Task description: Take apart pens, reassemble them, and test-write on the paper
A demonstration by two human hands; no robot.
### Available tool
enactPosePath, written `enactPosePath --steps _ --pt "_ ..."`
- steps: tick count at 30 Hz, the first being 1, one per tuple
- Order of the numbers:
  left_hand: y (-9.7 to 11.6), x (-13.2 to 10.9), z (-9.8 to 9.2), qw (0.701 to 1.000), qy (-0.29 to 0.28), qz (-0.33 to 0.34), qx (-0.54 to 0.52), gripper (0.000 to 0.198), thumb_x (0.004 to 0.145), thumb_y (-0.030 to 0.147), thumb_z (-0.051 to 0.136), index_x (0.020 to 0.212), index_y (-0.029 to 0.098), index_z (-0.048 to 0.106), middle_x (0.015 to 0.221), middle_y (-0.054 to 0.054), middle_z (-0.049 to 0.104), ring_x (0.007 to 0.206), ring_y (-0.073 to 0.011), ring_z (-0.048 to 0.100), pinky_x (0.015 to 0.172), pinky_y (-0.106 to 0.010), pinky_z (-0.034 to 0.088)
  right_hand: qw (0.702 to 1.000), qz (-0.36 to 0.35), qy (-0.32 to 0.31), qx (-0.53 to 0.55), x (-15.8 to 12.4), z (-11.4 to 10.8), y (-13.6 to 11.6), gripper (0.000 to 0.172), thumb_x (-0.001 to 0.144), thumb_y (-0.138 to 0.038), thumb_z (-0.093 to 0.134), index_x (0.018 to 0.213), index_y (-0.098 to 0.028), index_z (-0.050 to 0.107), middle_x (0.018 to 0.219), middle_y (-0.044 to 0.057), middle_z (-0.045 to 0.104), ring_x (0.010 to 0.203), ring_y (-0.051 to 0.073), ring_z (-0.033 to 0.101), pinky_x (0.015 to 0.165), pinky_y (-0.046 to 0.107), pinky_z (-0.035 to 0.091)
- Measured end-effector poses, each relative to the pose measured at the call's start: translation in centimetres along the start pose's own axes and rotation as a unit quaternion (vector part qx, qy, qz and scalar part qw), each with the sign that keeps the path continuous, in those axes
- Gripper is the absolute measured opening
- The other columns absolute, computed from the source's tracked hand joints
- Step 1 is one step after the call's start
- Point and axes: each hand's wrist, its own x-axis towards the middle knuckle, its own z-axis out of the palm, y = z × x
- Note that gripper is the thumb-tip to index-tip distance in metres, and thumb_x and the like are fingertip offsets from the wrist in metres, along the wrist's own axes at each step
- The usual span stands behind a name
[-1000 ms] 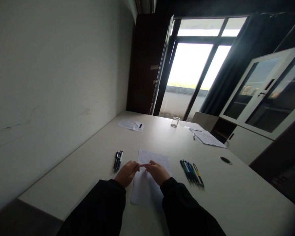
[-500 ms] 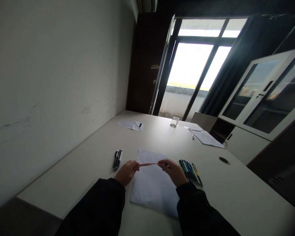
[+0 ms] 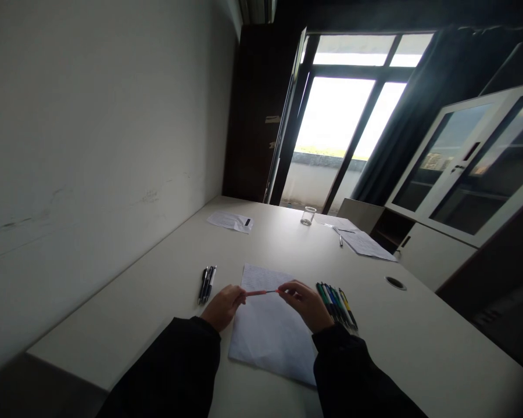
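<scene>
The left hand (image 3: 224,306) and right hand (image 3: 305,303) have fingers clamped on a red pen (image 3: 261,292) above the paper (image 3: 270,342), seemingly drawing it apart. Coloured pens (image 3: 336,303) lie at three o'clock.

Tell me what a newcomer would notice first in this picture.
The left hand and right hand pinch a thin reddish pen by its ends above a written sheet of paper on the white table. Coloured pens lie in a row right of the sheet, dark pens left, and a bright glass door glares beyond.
</scene>
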Motion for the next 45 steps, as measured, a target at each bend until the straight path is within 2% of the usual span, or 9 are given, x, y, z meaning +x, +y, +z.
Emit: enactPosePath --steps 10,18,27,40,45 --pt "0.3 0.1 -0.2 1.0 -0.005 0.001 0.013 0.017 0.098 0.018 0.044 0.089 0.021 0.059 0.088 -0.004 0.063 0.086 -0.0192 0.059 0.08 -0.03 0.047 1.0 -0.021 0.0 -0.023 0.0 0.1 -0.3 0.024 0.089 -0.044 0.06 0.088 -0.023 0.071 0.085 0.005 0.069 0.069 0.018 0.062 0.059 0.029 0.051" --pt "0.3 0.1 -0.2 1.0 -0.012 0.011 0.027 0.017 0.099 0.019 0.044 0.089 0.021 0.059 0.088 -0.003 0.063 0.086 -0.0189 0.058 0.08 -0.03 0.046 0.996 -0.055 -0.034 -0.062 -0.1 0.6 -1.0 0.02 0.092 -0.038 0.057 0.091 -0.023 0.071 0.086 0.005 0.068 0.068 0.017 0.061 0.062 0.029 0.052" --pt "0.2 0.0 -0.1 0.998 -0.016 0.017 0.056 0.018 0.099 0.016 0.044 0.088 0.021 0.058 0.086 -0.003 0.062 0.085 -0.0191 0.058 0.079 -0.03 0.046 0.996 -0.056 -0.022 -0.072 -0.1 1.2 -0.5 0.021 0.092 -0.039 0.056 0.092 -0.024 0.071 0.086 0.005 0.069 0.068 0.018 0.061 0.063 0.03 0.052" --pt "0.4 -0.1 -0.2 0.995 -0.028 0.031 0.092 0.018 0.098 0.015 0.045 0.089 0.021 0.058 0.085 -0.003 0.065 0.082 -0.0188 0.06 0.076 -0.029 0.046 0.992 -0.055 -0.042 -0.103 -0.5 1.8 -0.1 0.021 0.093 -0.038 0.056 0.09 -0.024 0.071 0.081 0.003 0.069 0.066 0.017 0.061 0.062 0.029 0.05" --pt "0.4 -0.1 0.0 0.993 -0.032 0.034 0.111 0.017 0.098 0.015 0.044 0.091 0.021 0.058 0.087 -0.003 0.066 0.083 -0.0184 0.06 0.076 -0.029 0.046 0.99 -0.062 -0.029 -0.123 -0.3 1.8 -0.2 0.024 0.093 -0.04 0.055 0.091 -0.023 0.071 0.082 0.005 0.07 0.064 0.017 0.059 0.064 0.03 0.05"
